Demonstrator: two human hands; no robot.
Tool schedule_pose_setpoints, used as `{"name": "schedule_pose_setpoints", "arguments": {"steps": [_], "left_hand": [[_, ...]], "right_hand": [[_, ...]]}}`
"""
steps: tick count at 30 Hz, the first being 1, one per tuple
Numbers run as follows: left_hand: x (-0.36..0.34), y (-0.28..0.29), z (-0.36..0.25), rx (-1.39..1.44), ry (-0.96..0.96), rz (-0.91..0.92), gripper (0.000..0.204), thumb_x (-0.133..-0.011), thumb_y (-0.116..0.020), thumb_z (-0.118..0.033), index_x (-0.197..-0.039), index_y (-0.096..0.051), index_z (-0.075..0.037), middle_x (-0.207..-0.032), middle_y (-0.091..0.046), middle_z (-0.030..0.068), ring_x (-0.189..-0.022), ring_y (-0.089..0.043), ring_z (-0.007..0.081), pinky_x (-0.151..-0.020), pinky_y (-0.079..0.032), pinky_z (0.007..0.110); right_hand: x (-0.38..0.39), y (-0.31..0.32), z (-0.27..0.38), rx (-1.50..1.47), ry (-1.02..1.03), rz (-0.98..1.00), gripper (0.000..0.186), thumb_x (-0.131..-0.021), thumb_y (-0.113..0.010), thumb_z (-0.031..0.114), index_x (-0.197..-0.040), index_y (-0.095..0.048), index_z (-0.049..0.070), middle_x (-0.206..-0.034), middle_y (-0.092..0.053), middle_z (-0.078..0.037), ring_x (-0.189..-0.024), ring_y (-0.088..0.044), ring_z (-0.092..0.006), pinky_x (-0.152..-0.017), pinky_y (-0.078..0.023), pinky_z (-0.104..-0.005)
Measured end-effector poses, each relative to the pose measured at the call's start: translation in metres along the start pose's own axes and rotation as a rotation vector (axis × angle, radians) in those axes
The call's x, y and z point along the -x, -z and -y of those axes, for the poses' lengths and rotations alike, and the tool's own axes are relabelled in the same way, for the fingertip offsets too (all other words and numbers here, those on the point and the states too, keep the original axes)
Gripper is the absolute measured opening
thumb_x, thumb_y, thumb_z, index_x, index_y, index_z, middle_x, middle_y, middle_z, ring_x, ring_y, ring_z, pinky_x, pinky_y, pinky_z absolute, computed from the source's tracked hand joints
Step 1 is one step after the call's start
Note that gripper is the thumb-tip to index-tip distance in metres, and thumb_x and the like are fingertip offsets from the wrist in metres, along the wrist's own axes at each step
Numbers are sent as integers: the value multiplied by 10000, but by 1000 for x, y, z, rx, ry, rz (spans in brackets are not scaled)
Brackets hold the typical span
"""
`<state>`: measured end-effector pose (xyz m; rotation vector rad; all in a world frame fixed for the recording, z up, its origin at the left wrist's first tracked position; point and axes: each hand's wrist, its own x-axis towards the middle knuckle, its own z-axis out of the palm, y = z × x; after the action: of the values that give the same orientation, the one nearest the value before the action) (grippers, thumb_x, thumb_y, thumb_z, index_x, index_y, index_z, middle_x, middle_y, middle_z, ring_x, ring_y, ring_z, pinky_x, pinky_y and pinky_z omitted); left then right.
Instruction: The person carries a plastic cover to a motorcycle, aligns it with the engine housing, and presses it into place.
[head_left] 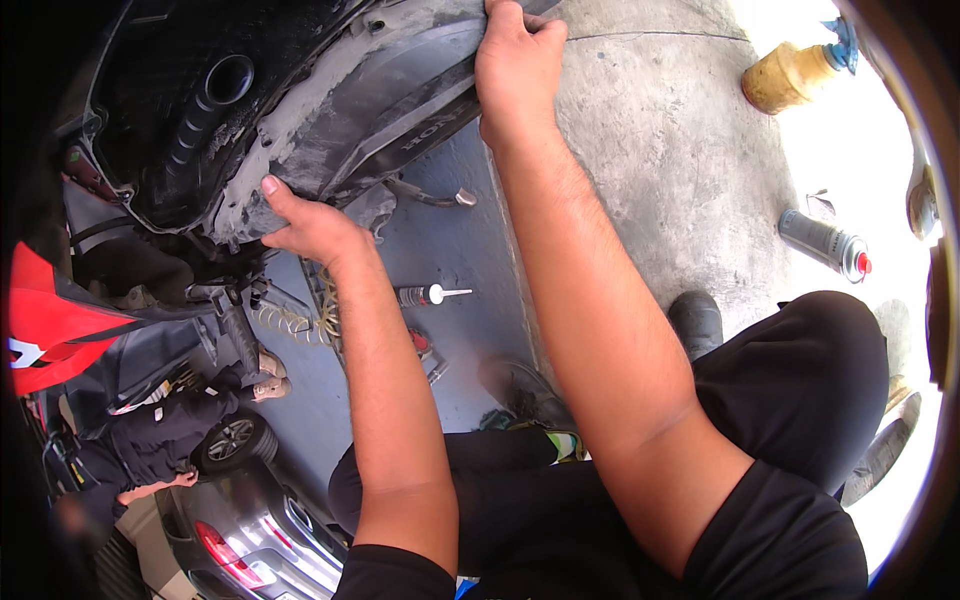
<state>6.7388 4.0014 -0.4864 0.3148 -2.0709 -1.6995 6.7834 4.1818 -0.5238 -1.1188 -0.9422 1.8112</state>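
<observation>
A long, dusty dark grey engine side cover [385, 95] lies slanted against a black vehicle housing [160, 60] at the top. My left hand [318, 230] grips the cover's lower left end, thumb on its pale dusty rim, with the other fingers mostly hidden beneath. At the upper right end, my right hand [520, 70] is closed around the cover's edge, its fingertips partly out of sight. The housing has a round tube opening [230, 79]. Whether the cover is fastened to the housing, I cannot tell.
A tube with a white nozzle [435, 294] and a coiled hose [290, 322] are below my left hand. On the right are a spray can [825, 244] and a yellowish bottle [790, 78]. Red bodywork [60, 320], another person [170, 430] and a car [250, 530] appear left.
</observation>
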Motion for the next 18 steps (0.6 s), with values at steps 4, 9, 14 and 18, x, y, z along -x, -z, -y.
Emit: {"name": "schedule_pose_setpoints", "arguments": {"steps": [4, 9, 14, 18], "left_hand": [[0, -2, -2, -62, 16, -11, 1249, -889, -701, -596, -1581, 72, 100, -1588, -245, 361, -1386, -472, 429, -1152, -426, 514], [-8, 6, 5, -13, 26, 3, 1281, -871, -706, -612, -1601, 112, 51, -1600, -240, 344, -1362, -492, 449, -1124, -448, 562], [3, -3, -6, -25, 7, -22, 1219, -892, -718, -568, -1582, 6, 129, -1589, -264, 351, -1406, -458, 394, -1176, -409, 435], [-13, 5, 9, -42, 22, -6, 1217, -883, -711, -577, -1597, 45, 56, -1566, -306, 327, -1315, -536, 419, -1082, -497, 532]], "right_hand": [[-3, -3, -4, 25, -40, -18, 499, -950, -677, 370, -1094, -589, -100, -1094, -675, -299, -1038, -658, -367, -955, -498, -417], [0, -1, -2, 70, -74, 29, 555, -922, -716, 376, -1186, -572, -91, -1177, -657, -275, -1111, -632, -338, -996, -480, -410], [-3, -2, 1, -11, -98, 31, 564, -948, -665, 406, -1184, -501, -80, -1216, -579, -282, -1149, -569, -363, -1020, -449, -438], [-4, -3, -1, -33, -112, 53, 605, -947, -667, 427, -1194, -495, -98, -1263, -533, -336, -1192, -544, -447, -1067, -418, -484]]}}
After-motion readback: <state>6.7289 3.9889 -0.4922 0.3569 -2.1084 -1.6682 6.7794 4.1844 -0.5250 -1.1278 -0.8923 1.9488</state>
